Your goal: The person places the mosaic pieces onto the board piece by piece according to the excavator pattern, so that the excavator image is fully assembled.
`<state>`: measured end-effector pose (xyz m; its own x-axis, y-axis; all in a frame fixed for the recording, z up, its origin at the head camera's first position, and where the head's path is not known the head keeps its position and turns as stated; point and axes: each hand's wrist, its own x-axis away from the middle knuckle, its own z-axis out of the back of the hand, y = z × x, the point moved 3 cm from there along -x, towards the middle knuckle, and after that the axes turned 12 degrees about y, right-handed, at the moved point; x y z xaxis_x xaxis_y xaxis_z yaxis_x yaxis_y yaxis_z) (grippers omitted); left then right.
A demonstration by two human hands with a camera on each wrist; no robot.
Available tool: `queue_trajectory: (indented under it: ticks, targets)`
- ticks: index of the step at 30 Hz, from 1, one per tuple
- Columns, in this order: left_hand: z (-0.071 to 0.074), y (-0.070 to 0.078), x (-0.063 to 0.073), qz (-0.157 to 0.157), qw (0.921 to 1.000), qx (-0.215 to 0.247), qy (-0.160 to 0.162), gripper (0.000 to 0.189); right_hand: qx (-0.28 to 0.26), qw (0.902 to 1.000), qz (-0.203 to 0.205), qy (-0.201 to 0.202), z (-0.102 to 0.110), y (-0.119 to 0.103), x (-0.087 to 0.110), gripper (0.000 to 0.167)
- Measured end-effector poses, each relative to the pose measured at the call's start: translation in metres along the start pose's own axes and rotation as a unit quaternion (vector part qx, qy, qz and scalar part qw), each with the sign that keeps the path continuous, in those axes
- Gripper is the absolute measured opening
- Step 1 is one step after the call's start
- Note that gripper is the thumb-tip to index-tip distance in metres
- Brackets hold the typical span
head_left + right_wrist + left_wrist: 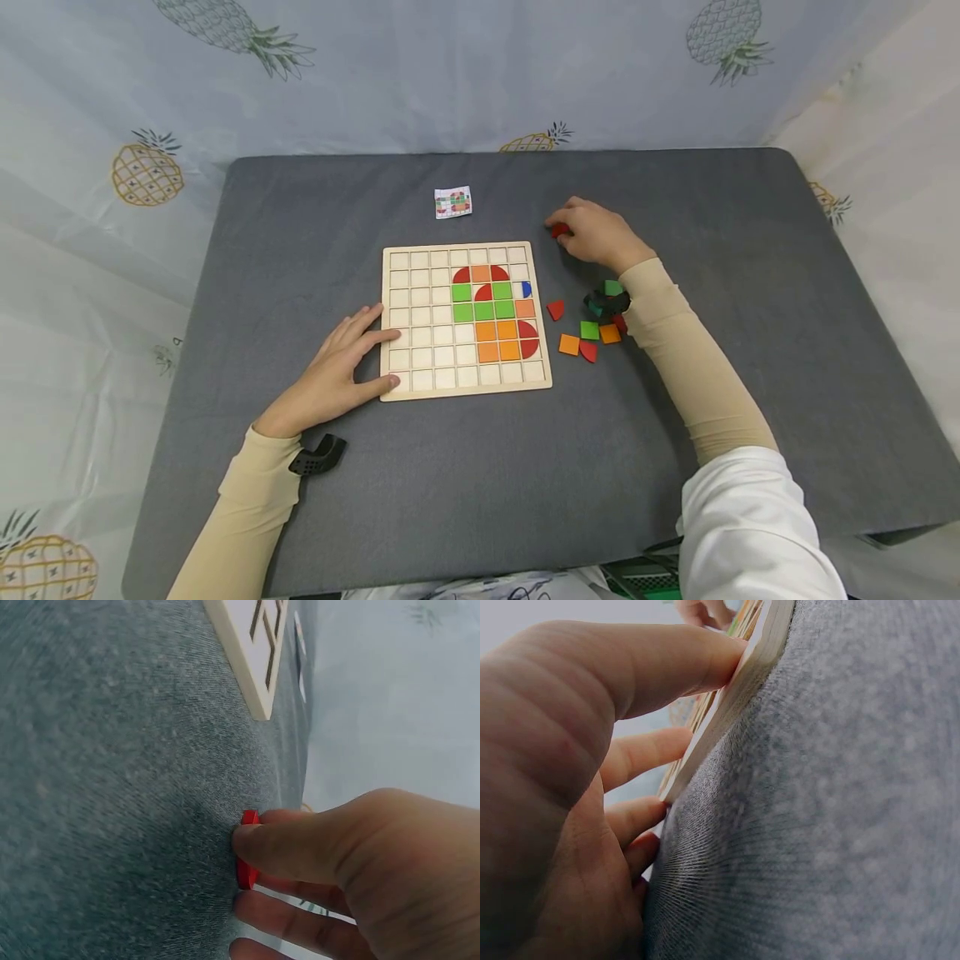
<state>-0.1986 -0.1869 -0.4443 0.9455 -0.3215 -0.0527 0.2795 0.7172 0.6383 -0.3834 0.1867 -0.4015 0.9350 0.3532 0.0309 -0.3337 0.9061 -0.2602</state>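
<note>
A light wooden grid board [444, 379] lies on the table, with green, orange and red tiles and one blue piece set in its right half. My left hand [330, 375] rests at the board's left edge, thumb and fingers spread and touching the rim; the left wrist view shows the thumb [697, 664] on the board's edge. Beyond the board's upper right corner, my right hand [596, 236] pinches a small red tile [246, 874] between thumb and fingers, close over the cloth. Part of the tile is hidden by the thumb.
Right of the board lie loose tiles: a green square [589, 330], an orange square [568, 344], a red quarter circle [588, 351] and several others, some under my right wrist. A small printed card [453, 202] with a coloured grid lies behind the board. A pineapple-print curtain [420, 75] hangs behind the table.
</note>
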Motion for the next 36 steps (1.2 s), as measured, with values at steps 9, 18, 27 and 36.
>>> queue_trajectory:
  ticks: [9,18,27,36]
  targets:
    - [0.001,0.001,0.000,-0.001,1.0000,0.000,0.002,0.067,-0.002,0.9993,-0.035,0.009,0.002,0.003,0.002,0.024]
    - [0.002,0.002,-0.001,0.000,1.0000,-0.001,-0.003,0.067,-0.076,0.9963,-0.039,-0.011,0.006,0.005,0.007,0.031]
    - [0.003,0.001,0.000,0.002,1.0000,0.001,-0.004,0.067,-0.171,0.9850,-0.016,0.017,0.022,-0.022,0.018,0.033]
    - [0.002,0.002,-0.001,0.002,1.0000,0.000,-0.004,0.067,-0.222,0.9745,0.006,0.031,0.028,-0.049,0.027,0.023]
